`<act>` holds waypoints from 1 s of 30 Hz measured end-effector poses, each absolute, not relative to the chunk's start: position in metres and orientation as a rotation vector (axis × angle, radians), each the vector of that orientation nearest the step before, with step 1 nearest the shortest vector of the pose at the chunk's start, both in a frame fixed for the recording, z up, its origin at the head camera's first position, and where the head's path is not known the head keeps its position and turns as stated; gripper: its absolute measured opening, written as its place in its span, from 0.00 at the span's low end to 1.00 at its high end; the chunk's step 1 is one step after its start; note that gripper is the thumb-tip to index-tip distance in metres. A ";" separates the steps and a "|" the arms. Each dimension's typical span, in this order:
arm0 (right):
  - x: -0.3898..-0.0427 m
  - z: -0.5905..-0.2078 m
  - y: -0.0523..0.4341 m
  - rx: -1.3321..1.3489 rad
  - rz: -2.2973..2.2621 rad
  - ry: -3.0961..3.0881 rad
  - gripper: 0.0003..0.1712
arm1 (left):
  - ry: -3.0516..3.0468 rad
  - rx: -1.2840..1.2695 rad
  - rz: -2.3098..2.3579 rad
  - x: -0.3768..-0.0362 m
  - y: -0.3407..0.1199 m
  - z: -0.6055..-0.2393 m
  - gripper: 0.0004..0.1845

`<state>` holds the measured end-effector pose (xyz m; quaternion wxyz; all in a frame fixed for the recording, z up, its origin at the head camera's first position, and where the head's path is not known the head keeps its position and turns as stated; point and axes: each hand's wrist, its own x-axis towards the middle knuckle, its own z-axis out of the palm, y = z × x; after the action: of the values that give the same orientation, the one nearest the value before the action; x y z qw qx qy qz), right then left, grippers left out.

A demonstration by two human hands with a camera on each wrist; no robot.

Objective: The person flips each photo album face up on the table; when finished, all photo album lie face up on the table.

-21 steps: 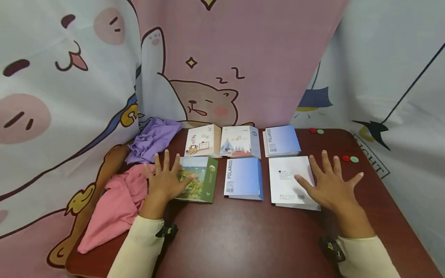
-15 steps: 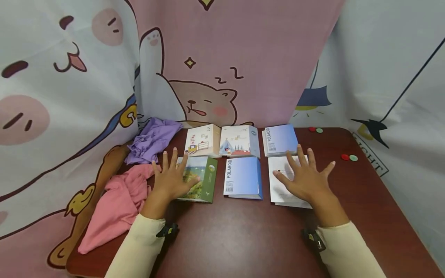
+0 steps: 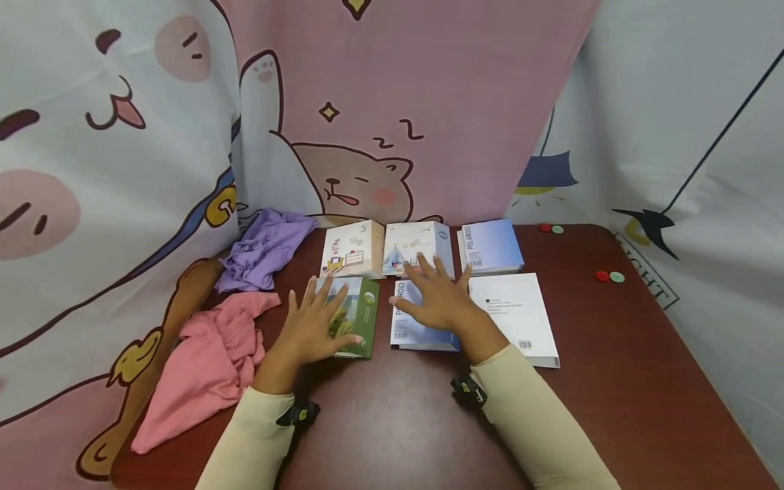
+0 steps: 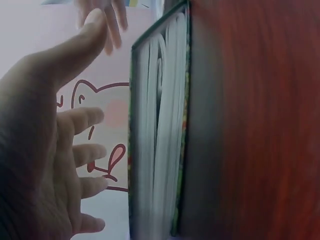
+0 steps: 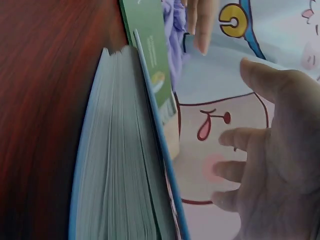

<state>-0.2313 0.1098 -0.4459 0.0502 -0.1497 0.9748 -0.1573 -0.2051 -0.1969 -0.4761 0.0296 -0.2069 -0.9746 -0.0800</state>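
2 books, below left hand, right hand

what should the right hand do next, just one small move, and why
I'd probably lower the right hand onto the front-row blue book. In the head view it is over that book, and in the right wrist view its fingers are apart from it, with backdrop showing between, so it seems to hold nothing.

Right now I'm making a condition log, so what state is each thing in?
Green book, closed
Near Polaroid, closed
Left hand, open, over green book
Right hand, open, over near Polaroid
White book, closed
Far Polaroid, closed
Tent book, closed
Back-left book, closed
Purple cloth, crumpled
Pink cloth, crumpled
Discs, flat
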 end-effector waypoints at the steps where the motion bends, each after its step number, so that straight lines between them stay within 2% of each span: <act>1: -0.234 -0.447 0.102 -0.487 -0.476 2.943 0.54 | -2.997 -0.662 -0.268 -0.205 -0.198 -0.478 0.60; 13: -0.259 -0.467 0.062 -0.732 -0.405 2.749 0.51 | -2.958 -0.876 -0.531 -0.204 -0.205 -0.491 0.59; 24: -0.277 -0.482 0.054 -0.736 -0.481 2.680 0.52 | -3.015 -0.877 -0.662 -0.201 -0.210 -0.497 0.61; 30: -0.274 -0.481 0.051 -0.710 -0.468 2.680 0.52 | -2.985 -0.894 -0.692 -0.202 -0.212 -0.501 0.61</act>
<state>-0.2741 0.0511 -0.4812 0.1642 -0.2491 0.9402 -0.1643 -0.2018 -0.2123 -0.5009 -0.0249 -0.2799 -0.9349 -0.2168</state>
